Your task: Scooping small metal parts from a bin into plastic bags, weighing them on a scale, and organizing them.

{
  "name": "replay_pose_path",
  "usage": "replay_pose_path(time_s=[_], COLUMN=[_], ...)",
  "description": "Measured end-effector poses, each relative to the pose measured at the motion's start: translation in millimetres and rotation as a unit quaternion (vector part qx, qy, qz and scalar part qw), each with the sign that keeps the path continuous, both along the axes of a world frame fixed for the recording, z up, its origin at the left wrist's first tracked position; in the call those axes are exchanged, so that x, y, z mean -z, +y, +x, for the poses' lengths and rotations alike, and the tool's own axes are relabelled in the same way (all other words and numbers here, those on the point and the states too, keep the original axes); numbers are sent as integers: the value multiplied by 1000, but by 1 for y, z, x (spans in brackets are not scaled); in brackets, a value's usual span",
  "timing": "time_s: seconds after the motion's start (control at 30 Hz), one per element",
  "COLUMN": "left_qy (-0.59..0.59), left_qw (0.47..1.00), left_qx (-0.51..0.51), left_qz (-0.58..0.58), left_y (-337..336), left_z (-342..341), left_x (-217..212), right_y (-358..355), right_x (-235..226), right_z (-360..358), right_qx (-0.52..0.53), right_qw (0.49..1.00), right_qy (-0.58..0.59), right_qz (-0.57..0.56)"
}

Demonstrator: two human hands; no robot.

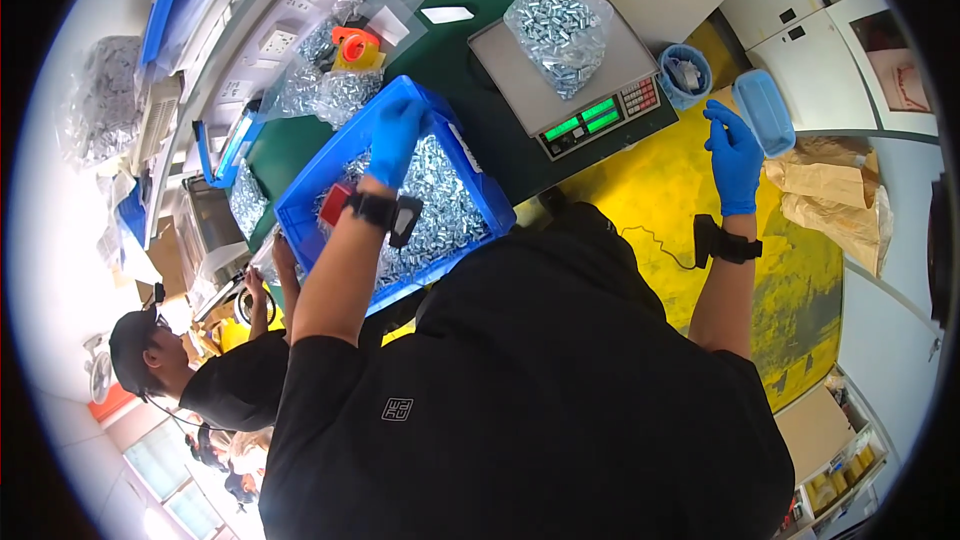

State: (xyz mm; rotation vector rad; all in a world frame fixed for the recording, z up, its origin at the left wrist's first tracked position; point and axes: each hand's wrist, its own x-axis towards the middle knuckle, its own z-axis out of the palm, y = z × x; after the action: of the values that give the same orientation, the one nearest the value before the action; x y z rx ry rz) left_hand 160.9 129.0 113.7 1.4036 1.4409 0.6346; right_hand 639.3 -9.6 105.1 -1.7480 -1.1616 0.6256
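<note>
Blue plastic bin (300,202) of small silver metal parts (440,202) — apparently screws or similar hardware — resting tilted on the green bench top (300,145), just left of the digital weighing scale (590,100). The left hand (395,140), in a blue glove, reaches down into the heap; its fingers are curled over the parts, and whether they enclose any cannot be told from this view. A black strap device (385,212) sits on that wrist. The right hand (735,155), also blue-gloved, is raised well apart from the bin, over the yellow floor (650,180), fingers loosely extended and holding nothing visible. On the scale platform lies a clear bag of the same silver parts (560,25). Further filled bags (325,90) and a red tape dispenser (352,45) lie behind the bin; a small blue tub (686,75) stands beside the scale.

Judged from the layout, scooping goes best with a modest handful gathered from the heap's middle — loose parts spill easily over the bin's low tilted wall. A co-worker in black (220,380) sits at lower left, hands apart from the bin.
</note>
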Motion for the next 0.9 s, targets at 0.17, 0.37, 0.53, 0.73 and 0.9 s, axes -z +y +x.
replay_pose_path(time_s=[0.17,0.37,0.53,0.73,0.9], left_qy=[220,143,183,134,22], left_qw=[971,968,952,958,955], left_qx=[91,167,212,181,51], left_qz=[-21,-122,-125,-174,-290], left_y=[-91,-128,-135,-144,-107], left_z=[-73,-58,-62,-70,-86], left_x=[97,86,89,99,76], right_y=[23,44,51,38,27], right_x=[-2,6,14,14,13], right_z=[-6,-17,-31,-32,-19], right_qx=[-14,-64,-70,-45,-25], right_qw=[1000,996,995,997,998], right_qy=[-13,-31,-43,-43,-55], right_qz=[-5,55,61,34,19])
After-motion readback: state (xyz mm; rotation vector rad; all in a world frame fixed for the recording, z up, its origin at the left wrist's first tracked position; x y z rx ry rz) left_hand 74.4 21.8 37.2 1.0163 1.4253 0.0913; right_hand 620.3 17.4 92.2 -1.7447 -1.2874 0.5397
